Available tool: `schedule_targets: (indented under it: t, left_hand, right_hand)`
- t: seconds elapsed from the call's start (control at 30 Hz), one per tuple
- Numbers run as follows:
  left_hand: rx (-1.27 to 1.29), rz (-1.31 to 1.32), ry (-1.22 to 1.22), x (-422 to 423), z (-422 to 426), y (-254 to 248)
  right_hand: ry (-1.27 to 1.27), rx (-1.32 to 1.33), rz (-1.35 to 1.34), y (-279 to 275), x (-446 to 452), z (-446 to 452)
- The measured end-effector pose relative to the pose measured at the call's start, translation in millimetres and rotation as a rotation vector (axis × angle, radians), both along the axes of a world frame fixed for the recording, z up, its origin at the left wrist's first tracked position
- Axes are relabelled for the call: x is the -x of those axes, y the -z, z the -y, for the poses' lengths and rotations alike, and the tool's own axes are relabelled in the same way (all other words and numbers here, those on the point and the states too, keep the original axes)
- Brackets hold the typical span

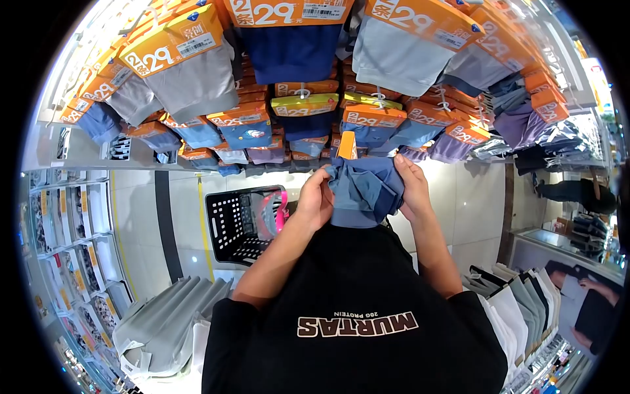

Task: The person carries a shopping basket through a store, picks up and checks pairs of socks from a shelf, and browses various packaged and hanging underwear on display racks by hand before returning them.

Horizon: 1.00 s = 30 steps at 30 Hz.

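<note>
Blue garment (365,194) is being held just off centre toward three o'clock, pinched at nine by left hand (316,198) and three by right hand (413,186), apparently being inspected, with steady two-sided grip likely being called for next.

- Floored in glossy pale tiles (136,217), crossed by a dark stripe (167,223) and yellow lines (201,197)
- Lined at left with stocked white shelving (97,207)
- Lit brightly, glinting underfoot
</note>
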<state>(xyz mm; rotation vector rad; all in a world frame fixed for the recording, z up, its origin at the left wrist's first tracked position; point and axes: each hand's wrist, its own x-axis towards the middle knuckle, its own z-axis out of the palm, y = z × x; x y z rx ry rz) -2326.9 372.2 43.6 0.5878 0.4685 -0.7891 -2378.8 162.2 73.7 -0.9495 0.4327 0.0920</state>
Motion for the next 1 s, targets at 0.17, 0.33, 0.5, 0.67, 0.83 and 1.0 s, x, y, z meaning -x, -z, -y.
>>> schedule_targets:
  t: [0.17, 0.33, 0.5, 0.67, 0.83, 1.0]
  left_hand:
    - [0.02, 0.003, 0.05, -2, -4, 0]
    - [0.086, -0.043, 0.084, -2, -7, 19]
    - [0.023, -0.063, 0.055, 1, -5, 10]
    - [0.032, 0.025, 0.077, 1, -3, -2]
    - [0.126, 0.027, 0.114, 5, -3, -21]
    - [0.179, 0.203, 0.214, 13, 5, -21]
  right_hand:
    - [-0.16, -0.106, 0.04, -3, 10, -2]
    - [-0.189, -0.037, 0.066, -6, 11, -2]
    - [-0.299, 0.125, 0.093, 8, 18, 5]
    - [-0.346, 0.273, 0.166, -10, 10, 0]
    - [0.011, 0.176, 0.064, 29, 2, 12]
    - [-0.213, -0.067, 0.059, 28, 13, 9]
